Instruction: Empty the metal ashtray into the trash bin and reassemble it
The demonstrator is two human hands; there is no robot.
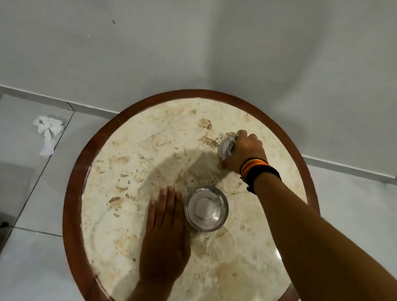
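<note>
Reaching far across the table [79, 185], the right hand [245, 154] clamps what looks like the ashtray lid [225, 149]. The left hand [166, 237] lies flat, fingers spread, beside the ashtray bowl [206, 208]. A tilted lid could slip and clatter.

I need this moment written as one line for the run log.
left hand: flat on table beside ashtray bowl | right hand: grip on ashtray lid, far side | bowl: open, lid off
</note>
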